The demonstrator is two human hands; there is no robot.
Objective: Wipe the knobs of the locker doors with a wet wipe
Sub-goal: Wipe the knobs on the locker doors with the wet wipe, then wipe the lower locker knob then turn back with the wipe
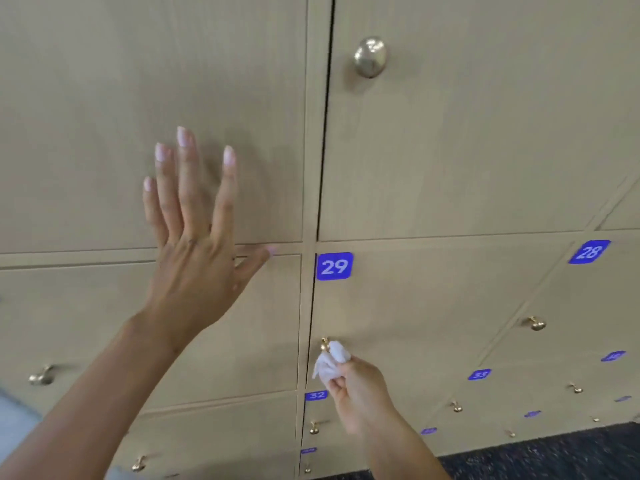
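My right hand pinches a crumpled white wet wipe and presses it against the small brass knob of the locker door labelled 29. The wipe covers most of that knob. My left hand is spread flat, fingers apart, against the beige locker doors to the left, holding nothing. A larger brass knob sits on the door above, uncovered.
Beige wooden locker doors fill the view, with blue number labels such as 28 and 32. More brass knobs sit at the left, right and below. Dark carpet lies at the bottom right.
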